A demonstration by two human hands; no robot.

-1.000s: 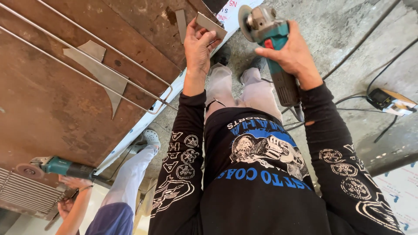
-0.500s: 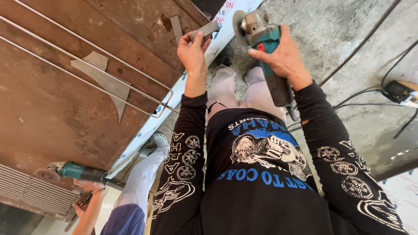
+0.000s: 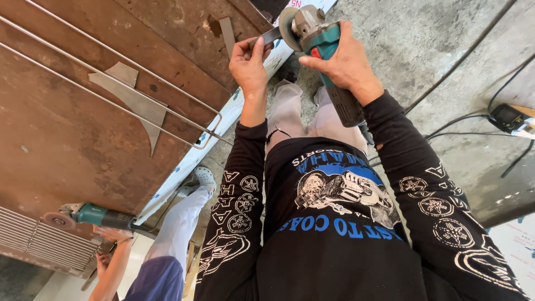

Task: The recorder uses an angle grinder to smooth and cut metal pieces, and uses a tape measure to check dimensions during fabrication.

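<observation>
My left hand (image 3: 249, 62) grips a small flat metal strip (image 3: 268, 37) by its lower end. My right hand (image 3: 341, 62) is wrapped around the body of a teal angle grinder (image 3: 322, 40). The grinder's disc (image 3: 287, 25) meets the free end of the strip, in the air above my legs and the concrete floor (image 3: 423, 50). Both arms wear black sleeves with white prints.
A rusty steel table (image 3: 67, 156) on the left carries a thin rod frame (image 3: 117, 75), pointed flat metal pieces (image 3: 136, 103), a grille (image 3: 33, 242) and a second teal grinder (image 3: 92, 214). Another person's hand (image 3: 106, 262) and pale trouser leg (image 3: 181, 220) are beside it. Cables and a power strip (image 3: 510, 118) lie at right.
The grinder has come left and closer to the strip, so disc and strip now meet. The view has shifted slightly; the power strip sits further right.
</observation>
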